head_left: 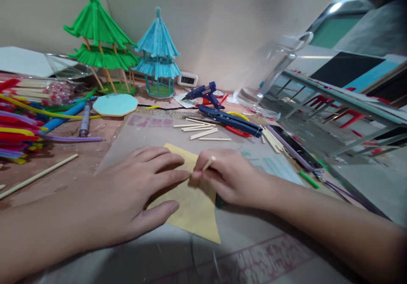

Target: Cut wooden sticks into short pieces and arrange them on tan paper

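My left hand (133,190) lies flat with fingers spread on a yellow sheet of paper (193,207) at the table's middle. My right hand (229,176) is closed in a pinch on a short wooden stick (209,162), its tip against the paper next to my left fingertips. Several more short wooden sticks (199,129) lie loose just beyond the paper.
A green pagoda model (100,42) and a blue pagoda model (158,51) stand at the back. A blue glue gun (203,93), blue pliers (233,121), a phone (294,146), a long stick (38,176) and coloured foam strips (19,127) surround the work area.
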`<state>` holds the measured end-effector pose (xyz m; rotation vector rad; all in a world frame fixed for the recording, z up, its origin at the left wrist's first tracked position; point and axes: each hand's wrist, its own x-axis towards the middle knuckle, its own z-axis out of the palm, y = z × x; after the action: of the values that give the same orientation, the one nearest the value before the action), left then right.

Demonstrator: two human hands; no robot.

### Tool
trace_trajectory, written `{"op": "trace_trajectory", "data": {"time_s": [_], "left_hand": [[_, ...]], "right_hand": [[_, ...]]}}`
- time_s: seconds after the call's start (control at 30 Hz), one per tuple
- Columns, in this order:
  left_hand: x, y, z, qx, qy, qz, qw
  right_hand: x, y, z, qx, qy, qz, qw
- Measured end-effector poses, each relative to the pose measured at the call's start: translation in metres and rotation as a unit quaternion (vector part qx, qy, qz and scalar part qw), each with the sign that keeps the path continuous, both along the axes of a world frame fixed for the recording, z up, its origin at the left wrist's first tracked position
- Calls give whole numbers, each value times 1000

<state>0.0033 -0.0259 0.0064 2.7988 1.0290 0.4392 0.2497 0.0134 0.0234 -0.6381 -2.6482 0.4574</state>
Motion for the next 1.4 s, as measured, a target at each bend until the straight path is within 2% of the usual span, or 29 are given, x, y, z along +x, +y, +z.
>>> {"op": "trace_trajectory", "data": {"time_s": [0.07, 0.17, 0.27, 0.3, 0.4, 0.5, 0.6, 0.73, 0.83, 0.97, 1.07, 1.1, 1.17, 1.2, 1.23, 1.27, 1.33, 1.4], "left_hand": [[0, 0, 0, -1, -6, 2, 1000], [-1, -1, -2, -8, -6, 6, 1000], [-3, -1, -4, -4, -7, 10, 1000], [-3, -1, -4, -4, -6, 8, 1000], [-3, 0, -4, -5, -3, 7, 1000], [-2, 0, -2, 1, 0, 6, 1000], [-2, 0, 0, -4, 14, -3, 1000], [-3, 0, -2, -2, 14, 6, 1000], [-3, 0, -4, -8, 6, 3, 1000], [-4, 0, -6, -2, -13, 5, 1000], [-5, 0, -5, -15, -9, 3, 1000], [-5, 0, -5, -15, -8, 4, 1000], [-4, 0, -4, -13, -6, 11, 1000], [-4, 0, -5, -13, -8, 13, 1000], [-4, 0, -5, -16, -13, 14, 1000], [-5, 1, -5, -21, -23, 13, 999], [-5, 3, -7, -33, -57, 13, 998], [-4, 5, -8, -42, -98, 18, 994]], "right_hand": [[0, -2, 1, 21, 7, -18, 1000], [-2, -4, 1, -39, 3, 42, 998], [-3, -4, 2, -5, 5, -15, 1000], [-4, -4, 2, 0, 5, -13, 1000], [-4, -2, 1, -36, 5, 50, 998], [-4, -3, 1, 3, 21, -15, 1000], [-4, -6, 2, -49, 9, 60, 997], [-4, -8, 2, 4, 7, -4, 1000], [-5, -8, 2, -30, 10, 68, 997], [-5, -10, 3, 23, -6, -2, 1000], [-5, -10, 2, -24, 2, 75, 997], [-5, -9, 1, -41, 18, 65, 997], [-4, -4, -3, -68, 37, -3, 997], [-5, -1, -5, -97, 77, -43, 991], [-5, 2, -7, -179, 126, -78, 973], [-6, 4, -9, -267, 171, -101, 943], [-9, 7, -12, -437, 239, -102, 861], [-13, 9, -15, -542, 272, -71, 792]]}}
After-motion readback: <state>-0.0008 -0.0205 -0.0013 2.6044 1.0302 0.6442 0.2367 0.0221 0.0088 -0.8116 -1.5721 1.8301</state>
